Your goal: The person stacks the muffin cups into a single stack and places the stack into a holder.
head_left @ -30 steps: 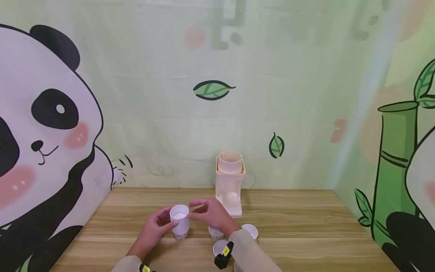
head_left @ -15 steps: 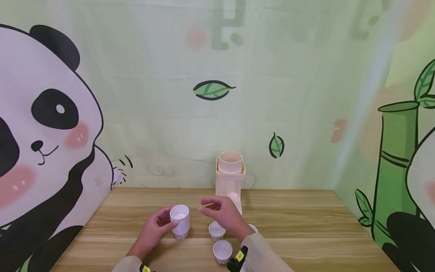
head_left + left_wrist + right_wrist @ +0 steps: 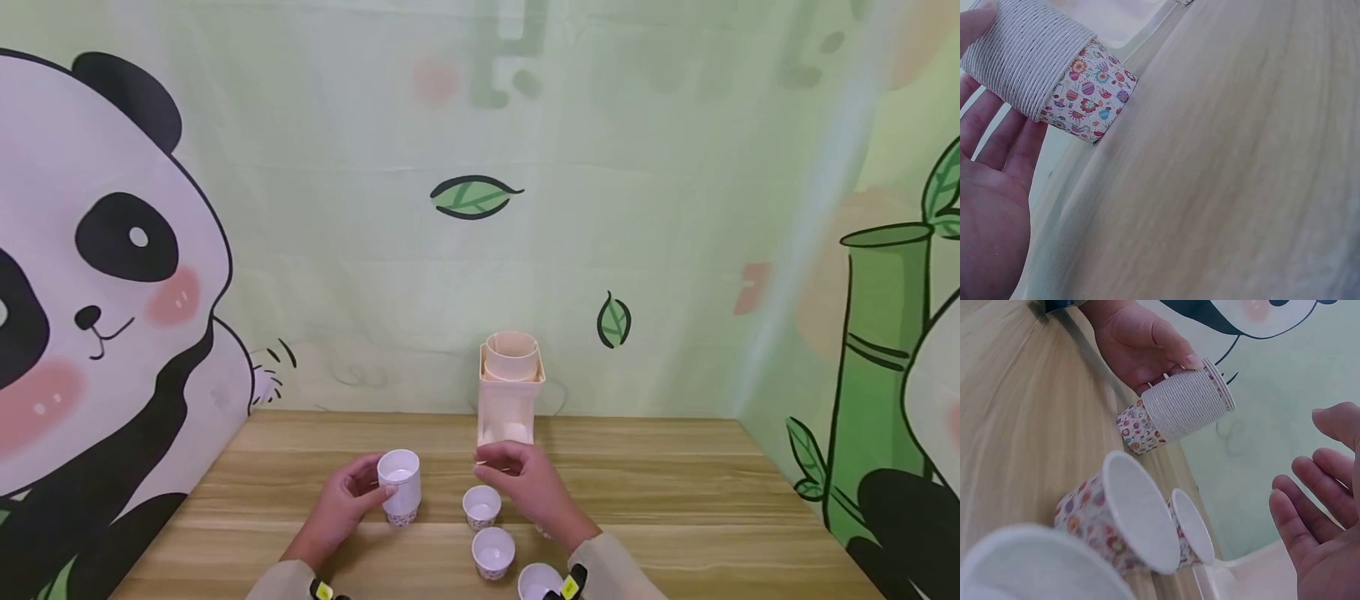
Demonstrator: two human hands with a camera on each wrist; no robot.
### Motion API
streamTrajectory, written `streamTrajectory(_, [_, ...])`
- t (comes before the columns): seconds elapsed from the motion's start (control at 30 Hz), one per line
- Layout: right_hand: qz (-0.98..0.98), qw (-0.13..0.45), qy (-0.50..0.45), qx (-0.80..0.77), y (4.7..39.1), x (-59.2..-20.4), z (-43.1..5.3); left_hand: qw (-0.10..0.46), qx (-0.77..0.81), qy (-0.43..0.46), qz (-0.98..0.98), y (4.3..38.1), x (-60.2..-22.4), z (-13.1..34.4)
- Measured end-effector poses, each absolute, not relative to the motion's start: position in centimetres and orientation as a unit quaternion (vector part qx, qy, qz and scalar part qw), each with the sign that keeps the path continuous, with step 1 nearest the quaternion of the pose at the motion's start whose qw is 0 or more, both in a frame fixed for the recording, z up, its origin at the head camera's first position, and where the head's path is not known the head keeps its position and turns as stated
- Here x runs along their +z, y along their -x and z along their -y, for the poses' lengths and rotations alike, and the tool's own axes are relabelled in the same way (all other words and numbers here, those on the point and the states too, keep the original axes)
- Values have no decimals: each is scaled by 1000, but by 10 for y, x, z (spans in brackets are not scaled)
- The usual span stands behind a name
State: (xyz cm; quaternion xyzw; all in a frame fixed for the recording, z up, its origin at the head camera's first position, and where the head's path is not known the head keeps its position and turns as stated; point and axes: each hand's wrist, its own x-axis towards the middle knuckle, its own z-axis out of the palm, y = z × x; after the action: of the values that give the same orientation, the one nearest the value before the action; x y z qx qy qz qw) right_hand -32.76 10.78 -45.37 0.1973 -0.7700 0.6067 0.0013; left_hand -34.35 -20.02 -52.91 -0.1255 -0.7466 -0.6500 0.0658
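While the left hand (image 3: 337, 500) grips a stack of nested cups (image 3: 402, 487), its thumb on the near side and its fingers curled round the other, the stack stands upright on the wooden table (image 3: 645, 458), at about seven o'clock in the head view. White rims crowd most of its height, and colourful printing shows on the lowest cup. At three o'clock from the stack, the right hand (image 3: 528, 483) hovers with its fingers loosely bent and apart, the thumb clear of them. Just below its fingertips, slightly past three o'clock from the stack, sits a loose cup (image 3: 482, 504); a second cup (image 3: 492, 552) and a third cup (image 3: 540, 581) lie towards four o'clock, all mouth up. Another cup (image 3: 544, 532) is mostly hidden behind the right wrist. A pale pink holder (image 3: 506, 412) rises at two o'clock from the stack, its foot covered by the right hand.
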Motion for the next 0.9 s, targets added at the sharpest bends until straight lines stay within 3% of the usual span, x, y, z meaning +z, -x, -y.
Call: streamTrajectory(0.9, [756, 20, -222, 616, 284, -474, -149, 63, -656, 117, 743, 341, -528, 198])
